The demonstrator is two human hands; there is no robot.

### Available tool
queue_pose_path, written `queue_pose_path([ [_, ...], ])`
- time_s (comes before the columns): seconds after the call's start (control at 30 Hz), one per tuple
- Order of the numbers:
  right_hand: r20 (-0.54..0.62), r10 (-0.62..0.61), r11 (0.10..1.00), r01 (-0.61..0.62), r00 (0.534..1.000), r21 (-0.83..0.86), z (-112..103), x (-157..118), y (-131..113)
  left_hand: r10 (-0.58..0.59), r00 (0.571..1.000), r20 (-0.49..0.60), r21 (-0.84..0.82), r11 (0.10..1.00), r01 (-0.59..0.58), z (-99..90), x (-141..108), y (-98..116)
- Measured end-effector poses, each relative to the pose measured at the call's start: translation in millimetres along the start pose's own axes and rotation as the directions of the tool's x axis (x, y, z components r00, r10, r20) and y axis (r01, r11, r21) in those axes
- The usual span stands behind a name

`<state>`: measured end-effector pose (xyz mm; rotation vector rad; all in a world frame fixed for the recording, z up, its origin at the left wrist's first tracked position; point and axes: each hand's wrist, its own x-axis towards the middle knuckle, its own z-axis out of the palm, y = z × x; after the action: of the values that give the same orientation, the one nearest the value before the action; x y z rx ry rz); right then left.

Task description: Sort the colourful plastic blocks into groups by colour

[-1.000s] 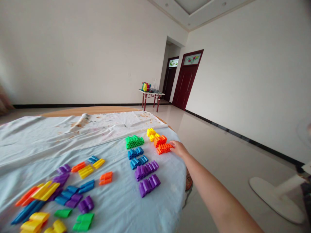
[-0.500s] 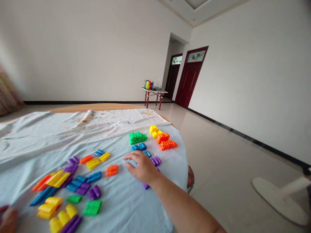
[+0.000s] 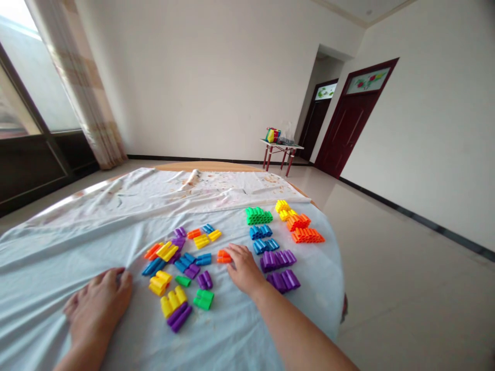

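Observation:
My right hand (image 3: 244,268) reaches over the cloth. Its thumb and fingers close on the right end of an orange tube-shaped plastic block (image 3: 223,256). My left hand (image 3: 99,304) lies palm down on the cloth, open, with its fingers slightly bent and nothing visible in it. Between the hands is a loose scatter of blocks, including yellow blocks (image 3: 174,301), a green block (image 3: 203,299) and a blue block (image 3: 203,259). Beyond my right hand stand groups sorted by colour: purple blocks (image 3: 278,260), blue blocks (image 3: 260,232), green blocks (image 3: 259,216) and orange blocks (image 3: 308,236).
A light-blue cloth (image 3: 131,237) covers the round table, with a flowered white cloth (image 3: 232,183) at its far side. A small side table (image 3: 284,145) with bags stands by the far wall. At left hangs a curtain (image 3: 88,93) beside a window.
My view has swung left. My right hand has moved from beside the sorted groups to the orange block and closed on it. My left hand has come fully into view.

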<state>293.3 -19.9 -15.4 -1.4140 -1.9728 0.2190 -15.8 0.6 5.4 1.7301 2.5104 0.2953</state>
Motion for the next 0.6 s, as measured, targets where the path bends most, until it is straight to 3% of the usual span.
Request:
queue_pose_path([
  [0.5,0.04,0.022,0.998,-0.02,0.999,-0.061,-1,-6,-14,0.005,0.998,-0.068,-0.083,0.996,-0.011,-4.5,-10,1],
  [0.6,0.053,0.033,0.997,-0.029,0.998,-0.067,-6,-6,-17,0.015,0.999,-0.048,-0.079,0.997,-0.019,2.8,-2,-7],
])
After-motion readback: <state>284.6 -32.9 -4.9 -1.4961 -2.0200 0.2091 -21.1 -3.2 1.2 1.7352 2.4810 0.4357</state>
